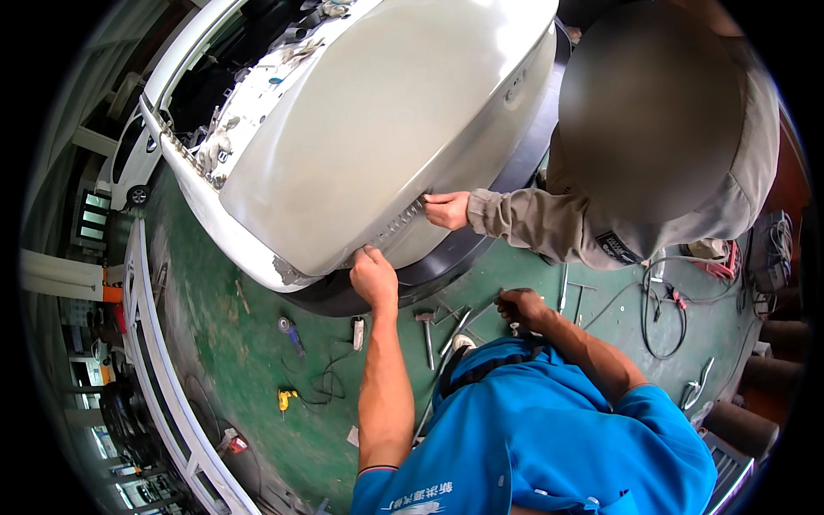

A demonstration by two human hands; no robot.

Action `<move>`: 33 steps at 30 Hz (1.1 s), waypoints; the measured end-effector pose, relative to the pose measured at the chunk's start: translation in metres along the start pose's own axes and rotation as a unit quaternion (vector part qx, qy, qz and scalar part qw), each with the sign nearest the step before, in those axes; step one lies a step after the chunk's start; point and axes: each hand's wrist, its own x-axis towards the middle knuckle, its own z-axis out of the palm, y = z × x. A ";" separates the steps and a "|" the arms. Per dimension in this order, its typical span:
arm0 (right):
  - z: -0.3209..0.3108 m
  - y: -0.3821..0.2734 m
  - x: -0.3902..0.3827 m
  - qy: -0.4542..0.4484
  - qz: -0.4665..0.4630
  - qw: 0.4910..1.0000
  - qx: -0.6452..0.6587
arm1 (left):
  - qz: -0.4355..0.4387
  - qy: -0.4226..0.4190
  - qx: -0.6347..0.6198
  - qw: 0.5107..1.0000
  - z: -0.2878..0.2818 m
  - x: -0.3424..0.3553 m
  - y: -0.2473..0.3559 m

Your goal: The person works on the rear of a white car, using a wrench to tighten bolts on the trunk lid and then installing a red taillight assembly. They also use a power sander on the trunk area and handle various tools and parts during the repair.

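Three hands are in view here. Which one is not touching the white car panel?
The person's own right hand, closed low over the green floor. Their left hand and the co-worker's hand both rest on the white car panel's lower edge.

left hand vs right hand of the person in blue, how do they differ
The left hand is raised, touching the lower edge of the white car panel; the right hand hangs lower, off the panel, above the green floor. The left arm is stretched out; the right is bent. Both are bare.
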 end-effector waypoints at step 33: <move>-0.020 -0.002 0.005 -0.015 0.015 1.000 -0.003 | 0.080 0.014 0.150 0.985 -0.009 0.004 -0.001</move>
